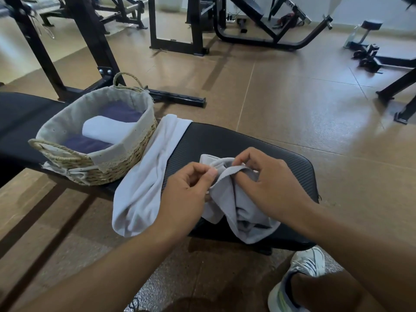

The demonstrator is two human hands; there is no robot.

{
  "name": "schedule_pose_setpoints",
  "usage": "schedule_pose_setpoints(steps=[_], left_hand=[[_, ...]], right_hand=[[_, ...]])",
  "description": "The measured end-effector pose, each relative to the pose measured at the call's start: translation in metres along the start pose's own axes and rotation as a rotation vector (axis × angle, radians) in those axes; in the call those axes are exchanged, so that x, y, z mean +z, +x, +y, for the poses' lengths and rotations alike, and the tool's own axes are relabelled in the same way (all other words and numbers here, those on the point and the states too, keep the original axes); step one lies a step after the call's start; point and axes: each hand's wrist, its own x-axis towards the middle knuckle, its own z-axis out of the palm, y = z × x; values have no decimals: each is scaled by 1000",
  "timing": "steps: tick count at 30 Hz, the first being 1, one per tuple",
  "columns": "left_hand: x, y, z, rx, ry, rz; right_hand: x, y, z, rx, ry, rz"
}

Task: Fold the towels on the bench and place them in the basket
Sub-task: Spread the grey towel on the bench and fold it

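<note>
Two hands work at the padded surface (pixel 236 140): our left hand (pixel 186 194) pinches an edge of the grey towel (pixel 243 210), and our right hand (pixel 267 183) curls its fingers (pixel 245 176) round the same crumpled cloth. At nine o'clock of it a white towel (pixel 144 183) drapes over the near edge. At ten o'clock sits the basket (pixel 126 163), holding folded towels (pixel 105 129), white over purple.

Gym machines (pixel 247 25) stand behind; sneaker (pixel 297 280) on floor
</note>
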Motion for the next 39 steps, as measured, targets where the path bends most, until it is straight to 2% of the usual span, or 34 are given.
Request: schedule_pose_setpoints(steps=[4,10,16,20,39], left_hand=[[0,4,-1,-89,-58,-25],[-3,0,-1,-41,29,-25],[-4,-2,3,-7,26,2],[-4,-4,2,-14,38,1],[0,-5,5,-66,-154,-44]], right_hand=[[4,0,-3,-124,-109,-14],[6,-1,-5,-270,-260,25],[4,1,-3,-287,-138,-48],[0,1,-5,-292,-207,-103],[-3,1,1,-144,-119,-34]])
